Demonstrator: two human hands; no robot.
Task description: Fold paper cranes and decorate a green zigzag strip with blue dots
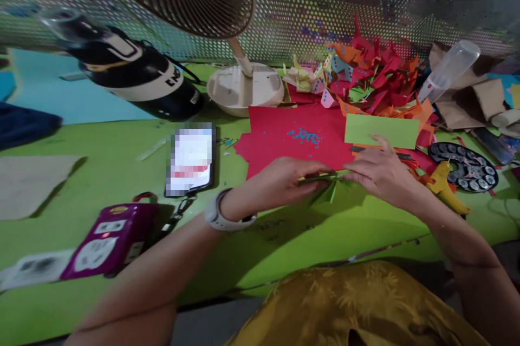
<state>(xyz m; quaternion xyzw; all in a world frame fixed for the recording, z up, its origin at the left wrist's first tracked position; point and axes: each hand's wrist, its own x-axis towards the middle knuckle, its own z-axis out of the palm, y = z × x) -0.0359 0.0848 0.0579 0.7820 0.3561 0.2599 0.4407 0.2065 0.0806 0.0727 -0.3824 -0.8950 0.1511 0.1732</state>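
Observation:
Between both hands is a piece of folded green paper (pixel 333 190), held over the front part of the green table. My left hand (pixel 286 181), with a pale watch (pixel 229 215) on its wrist, pinches the paper's left side. From the right, my right hand (pixel 376 173) grips its other end, with one finger raised. Beyond the hands lies a red sheet (pixel 268 145) scattered with small blue paper bits (pixel 306 136). A flat light green paper strip (pixel 382 130) rests just past my right hand. The paper's exact folds are partly hidden by my fingers.
A pile of folded coloured papers (pixel 365 67) stands at the back, beside a fan (pixel 246 89). Left are a black bottle (pixel 142 78), a phone (pixel 190 156) and a purple box (pixel 109 237). Right are a yellow glue gun (pixel 447 189), a black round palette (pixel 483 167) and a clear bottle (pixel 453 67).

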